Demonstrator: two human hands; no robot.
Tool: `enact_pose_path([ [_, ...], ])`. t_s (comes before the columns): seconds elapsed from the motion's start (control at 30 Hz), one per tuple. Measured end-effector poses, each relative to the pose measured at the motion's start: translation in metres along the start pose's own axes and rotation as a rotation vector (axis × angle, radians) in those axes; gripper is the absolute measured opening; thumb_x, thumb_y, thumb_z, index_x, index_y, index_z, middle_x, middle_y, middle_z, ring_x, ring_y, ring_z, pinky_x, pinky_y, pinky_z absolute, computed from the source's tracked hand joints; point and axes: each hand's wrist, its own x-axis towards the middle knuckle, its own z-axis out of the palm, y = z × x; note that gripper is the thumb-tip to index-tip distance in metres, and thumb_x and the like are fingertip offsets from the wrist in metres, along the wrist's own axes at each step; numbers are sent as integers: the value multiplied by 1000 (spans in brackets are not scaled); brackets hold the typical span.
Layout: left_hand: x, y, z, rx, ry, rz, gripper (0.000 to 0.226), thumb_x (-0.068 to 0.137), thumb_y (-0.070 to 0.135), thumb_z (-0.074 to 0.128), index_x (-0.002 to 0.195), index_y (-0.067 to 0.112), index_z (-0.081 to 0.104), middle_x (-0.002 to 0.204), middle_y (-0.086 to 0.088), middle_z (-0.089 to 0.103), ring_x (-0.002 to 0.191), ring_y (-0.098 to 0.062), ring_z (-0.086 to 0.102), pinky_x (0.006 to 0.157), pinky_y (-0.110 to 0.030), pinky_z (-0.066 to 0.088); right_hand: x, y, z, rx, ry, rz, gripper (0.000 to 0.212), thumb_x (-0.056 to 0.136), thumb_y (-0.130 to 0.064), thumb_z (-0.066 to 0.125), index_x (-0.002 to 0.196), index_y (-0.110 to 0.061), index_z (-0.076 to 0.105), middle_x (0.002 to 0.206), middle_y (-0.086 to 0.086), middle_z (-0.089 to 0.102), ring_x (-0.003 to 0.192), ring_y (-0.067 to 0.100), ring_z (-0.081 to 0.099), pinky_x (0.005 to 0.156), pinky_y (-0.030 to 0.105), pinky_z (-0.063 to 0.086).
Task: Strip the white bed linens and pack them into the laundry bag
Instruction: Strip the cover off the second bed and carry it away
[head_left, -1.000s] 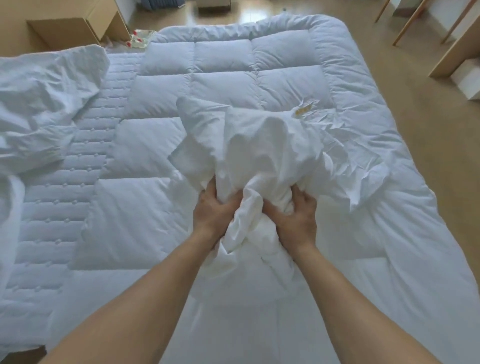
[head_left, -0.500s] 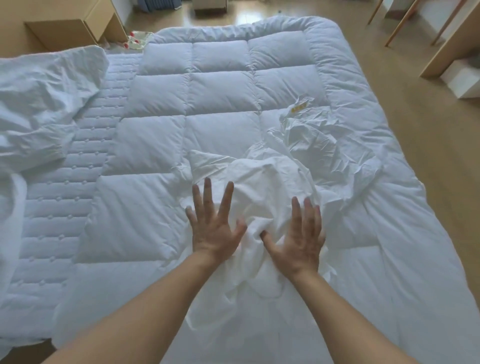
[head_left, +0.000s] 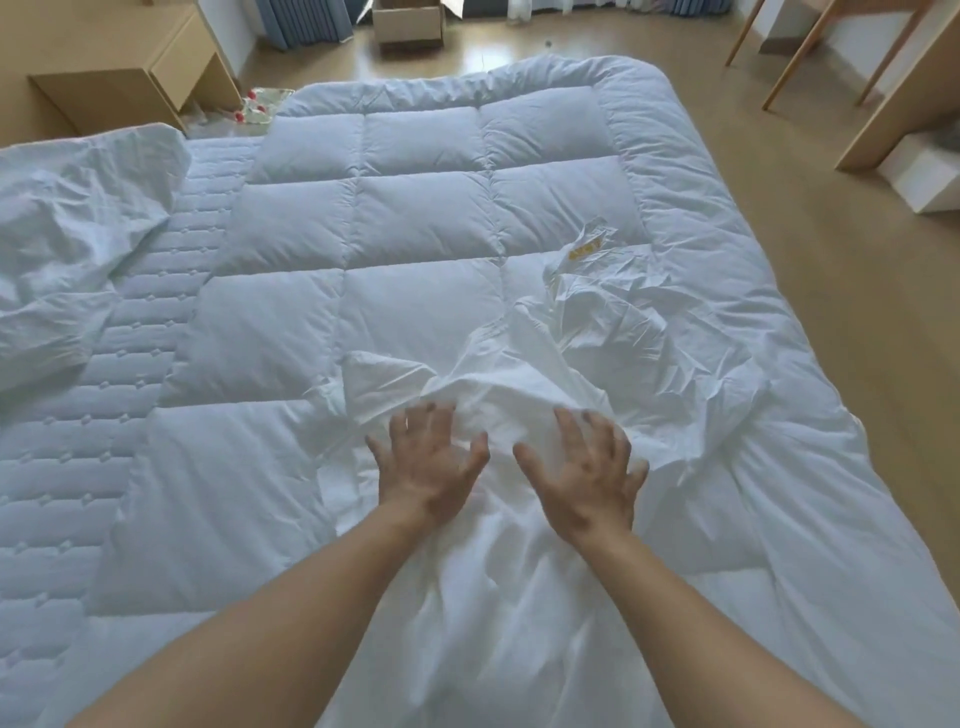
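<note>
White crumpled sheet (head_left: 597, 364) lies heaped on the quilted duvet (head_left: 415, 218), which covers most of the bed. Left hand (head_left: 428, 467) and right hand (head_left: 584, 478) are both spread, fingers apart and palms down, holding nothing; they sit side by side over the near edge of the heap, and motion blur hides whether the fingertips touch the cloth. Between the two hands a raised fold of the sheet stands up, and the bulk of the wrinkled fabric extends beyond the right hand toward the far right edge of the bed. A small yellow-printed label (head_left: 586, 249) shows at the far end of the heap, well beyond the right hand. Far to the left of the left hand, a second bundle of white linen (head_left: 67, 244) rests on the exposed mattress pad (head_left: 78, 467). Beyond the bed, past both hands, stand a wooden nightstand (head_left: 130, 78) and a cardboard box (head_left: 408, 23) on the floor (head_left: 857, 312).
</note>
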Motion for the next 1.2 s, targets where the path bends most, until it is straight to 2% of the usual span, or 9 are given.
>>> enact_pose_path([
  [0.13, 61, 7, 3, -51, -92, -183, 94, 74, 88, 29, 154, 48, 1, 166, 4, -13, 150, -27, -21, 111, -71, 4, 72, 12, -4, -101, -190, 141, 112, 68, -93, 43, 157, -45, -5, 167, 0, -19, 150, 29, -28, 111, 74, 5],
  [0.37, 120, -16, 26, -72, -234, -458, 135, 37, 96, 50, 146, 57, -21, 160, 3, -33, 145, -37, -31, 105, -78, 10, 162, 22, 7, -227, -209, 176, 159, 44, -84, 77, 145, -42, -38, 152, 6, -50, 143, 41, -37, 103, 82, 10],
  [0.47, 129, -21, 40, -131, -289, -483, 144, 31, 92, 57, 147, 55, -21, 163, -1, -26, 148, -43, -20, 113, -71, 11, 184, 24, 11, -227, -251, 237, 166, 43, -71, 87, 142, -42, -42, 156, 8, -43, 149, 42, -24, 102, 81, 21],
  [0.53, 132, -21, 46, -83, -299, -462, 147, 31, 90, 59, 150, 51, -18, 165, -8, -6, 150, -42, -1, 117, -61, 17, 190, 29, 15, -202, -304, 294, 165, 47, -65, 91, 144, -41, -40, 163, 18, -11, 150, 40, 6, 104, 69, 31],
  [0.67, 134, -17, 50, -31, -287, -397, 141, 44, 79, 66, 156, 38, -10, 155, -7, 37, 142, -33, 35, 110, -44, 35, 186, 40, 29, -44, -269, 352, 140, 65, -46, 90, 158, -10, -7, 141, 18, 49, 133, 31, 49, 101, 40, 44],
  [0.73, 132, -13, 47, -72, -343, -334, 121, 56, 69, 71, 156, 28, 18, 147, -4, 50, 135, -29, 47, 107, -39, 42, 179, 38, 30, -12, -280, 359, 89, 74, -34, 85, 144, -1, 40, 132, 13, 62, 123, 28, 59, 95, 33, 47],
  [0.8, 127, -5, 36, -82, -368, -248, 80, 61, 60, 69, 130, 22, 56, 126, -6, 65, 116, -27, 59, 97, -37, 49, 167, 29, 25, -35, -333, 307, 49, 81, -28, 74, 123, -6, 61, 126, 13, 66, 118, 29, 62, 91, 31, 48],
  [1.0, 103, 11, -31, -685, -1, -294, 22, 83, 26, 75, 94, 7, 72, 92, -16, 73, 91, -35, 70, 76, -41, 55, 132, -22, -24, 449, -210, 151, 26, 75, -23, 75, 100, -13, 75, 99, 8, 75, 95, 29, 70, 84, 42, 57],
  [1.2, 19, 25, -133, -1095, 117, -244, 52, 69, 58, 70, 84, 8, 68, 84, -7, 71, 79, -27, 69, 76, -45, 58, 28, -82, -88, 1072, -192, -8, 19, 71, -30, 85, 84, -20, 75, 82, -6, 78, 77, 15, 75, 69, 31, 61],
])
